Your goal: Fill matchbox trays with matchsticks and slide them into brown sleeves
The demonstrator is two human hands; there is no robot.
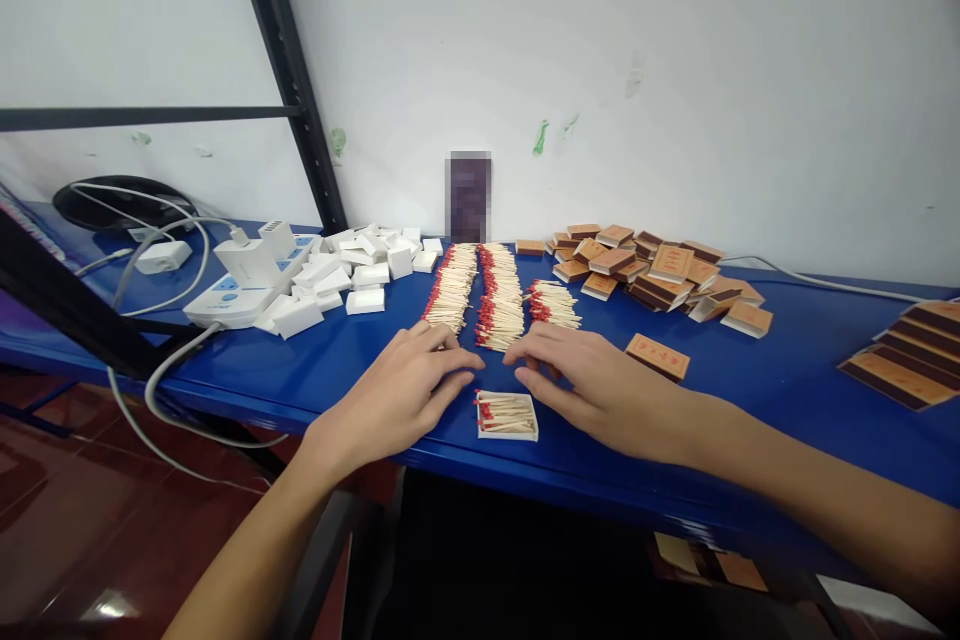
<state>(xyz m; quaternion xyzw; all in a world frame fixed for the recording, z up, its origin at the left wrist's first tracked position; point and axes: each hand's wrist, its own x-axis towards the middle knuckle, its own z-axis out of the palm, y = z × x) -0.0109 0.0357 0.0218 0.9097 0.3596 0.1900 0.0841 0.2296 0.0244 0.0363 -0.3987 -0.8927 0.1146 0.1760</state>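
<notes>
A small white matchbox tray (531, 437), filled with red-tipped matches (504, 410), lies near the front edge of the blue table. My left hand (412, 382) hovers behind and left of it, thumb and forefinger apart, with no object visible between them. On the other side, my right hand (581, 378) has curved fingers with a gap at the thumb, and nothing shows in it. Just beyond my hands run two long rows of matches, a left row (454, 285) and a middle row (499, 295). A shorter pile of matches (553, 304) sits beyond my right hand, which partly hides its near end.
White empty trays (360, 265) are heaped at the left, beside a power strip (251, 292) with chargers and cables. Matchbox sleeves (660, 270) pile up at the back right. One matchbox (658, 357) lies near my right wrist; stacked matchboxes (911, 350) stand far right. A black shelf post (289, 70) rises at left.
</notes>
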